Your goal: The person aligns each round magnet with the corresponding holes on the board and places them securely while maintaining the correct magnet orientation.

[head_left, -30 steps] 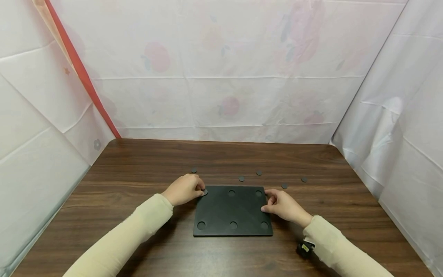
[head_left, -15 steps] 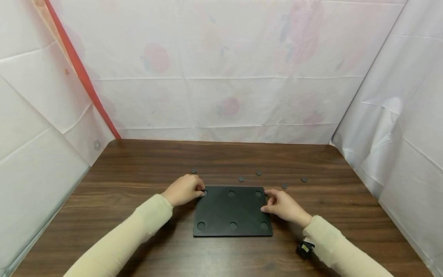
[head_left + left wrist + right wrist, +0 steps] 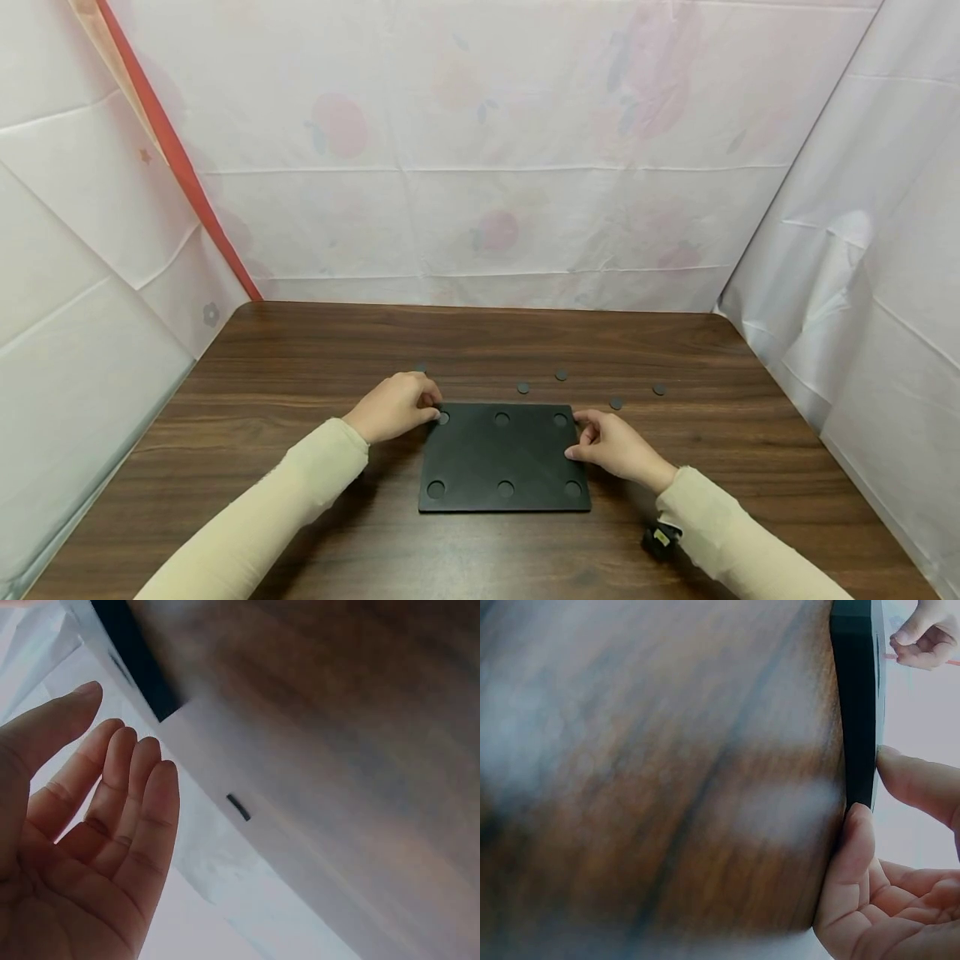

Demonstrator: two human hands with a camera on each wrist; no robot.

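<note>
Across the table (image 3: pixel 300 342), our right hand (image 3: pixel 617 448) is pinching the board (image 3: pixel 504 452); our empty left hand (image 3: pixel 393 407) is perhaps risking shifting a nearby disc (image 3: pixel 421 367) by brushing it.

No legible text; yellow marking (image 3: pixel 662 537) on black device (image 3: pixel 650 544) too small

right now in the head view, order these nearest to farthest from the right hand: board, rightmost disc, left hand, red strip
1. Board, touched at its right edge
2. Rightmost disc, ahead and to the right
3. Left hand, across the board
4. Red strip, at upper left
</note>
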